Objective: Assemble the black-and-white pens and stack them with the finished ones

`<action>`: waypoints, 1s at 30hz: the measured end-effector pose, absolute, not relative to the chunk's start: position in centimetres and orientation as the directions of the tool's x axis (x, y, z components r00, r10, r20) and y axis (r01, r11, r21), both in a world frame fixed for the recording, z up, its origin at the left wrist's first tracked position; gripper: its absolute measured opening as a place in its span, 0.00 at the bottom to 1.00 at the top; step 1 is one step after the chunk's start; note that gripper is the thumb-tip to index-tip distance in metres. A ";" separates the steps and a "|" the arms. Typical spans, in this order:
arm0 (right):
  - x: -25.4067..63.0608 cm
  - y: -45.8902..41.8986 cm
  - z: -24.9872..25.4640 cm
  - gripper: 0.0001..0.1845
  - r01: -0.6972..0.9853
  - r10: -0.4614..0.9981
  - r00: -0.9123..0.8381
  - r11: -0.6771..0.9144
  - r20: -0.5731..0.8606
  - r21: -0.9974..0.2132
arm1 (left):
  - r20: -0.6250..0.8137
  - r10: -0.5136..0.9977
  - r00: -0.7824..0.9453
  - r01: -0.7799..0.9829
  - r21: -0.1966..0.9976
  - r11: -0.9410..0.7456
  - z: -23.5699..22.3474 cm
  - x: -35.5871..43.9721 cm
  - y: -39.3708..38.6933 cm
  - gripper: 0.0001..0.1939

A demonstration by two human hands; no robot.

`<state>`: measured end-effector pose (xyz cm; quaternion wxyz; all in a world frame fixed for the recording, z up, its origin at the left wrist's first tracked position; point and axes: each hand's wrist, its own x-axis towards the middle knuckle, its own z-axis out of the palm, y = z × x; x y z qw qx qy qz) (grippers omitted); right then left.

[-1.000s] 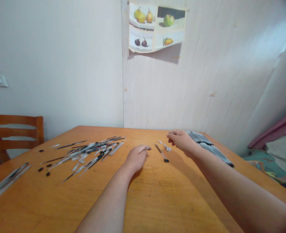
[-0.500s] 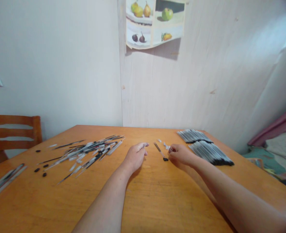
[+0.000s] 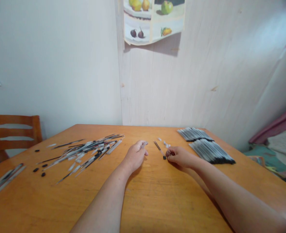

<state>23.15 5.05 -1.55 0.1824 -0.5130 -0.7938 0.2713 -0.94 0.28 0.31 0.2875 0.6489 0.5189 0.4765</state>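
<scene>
My left hand (image 3: 135, 154) rests on the wooden table (image 3: 143, 200) with its fingers curled round a small clear piece. My right hand (image 3: 179, 156) lies just to its right, fingers pinched at the small black cap (image 3: 164, 157) at the near end of a thin pen refill (image 3: 158, 147). A few tiny clear parts (image 3: 166, 144) lie just beyond that hand. A loose heap of pen barrels, refills and caps (image 3: 89, 151) spreads to the left of my left hand.
Two neat rows of finished pens (image 3: 206, 145) lie at the table's far right. More pens (image 3: 4, 181) sit at the left edge, with black caps (image 3: 39, 169) nearby. A wooden chair (image 3: 12, 132) stands at the left; a fruit poster (image 3: 152, 19) hangs on the wall.
My right hand has drawn back from the far small parts toward me and now pinches at the black cap. My left hand has barely moved.
</scene>
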 end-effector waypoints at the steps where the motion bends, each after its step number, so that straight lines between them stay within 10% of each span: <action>1: 23.2 5.0 -1.5 0.06 0.719 0.916 -0.401 0.322 0.011 -0.615 | 0.308 0.951 0.014 0.416 0.863 -0.286 0.3 -1.0 0.3 0.10; 10: 23.5 4.7 -1.6 0.03 0.766 0.928 -0.370 0.329 0.039 -0.552 | 0.183 0.981 0.061 0.490 0.851 -0.189 0.3 -0.9 0.2 0.10; 18: 22.2 2.4 0.6 0.08 0.280 0.917 -0.385 0.225 0.105 -0.933 | 0.208 0.961 0.184 0.496 0.824 -0.273 -0.3 -0.1 0.0 0.13; 30: 20.9 1.5 0.6 0.08 0.062 0.913 -0.370 0.210 0.173 -0.976 | 0.229 0.912 0.341 0.570 0.720 -0.394 -0.5 0.7 -0.5 0.16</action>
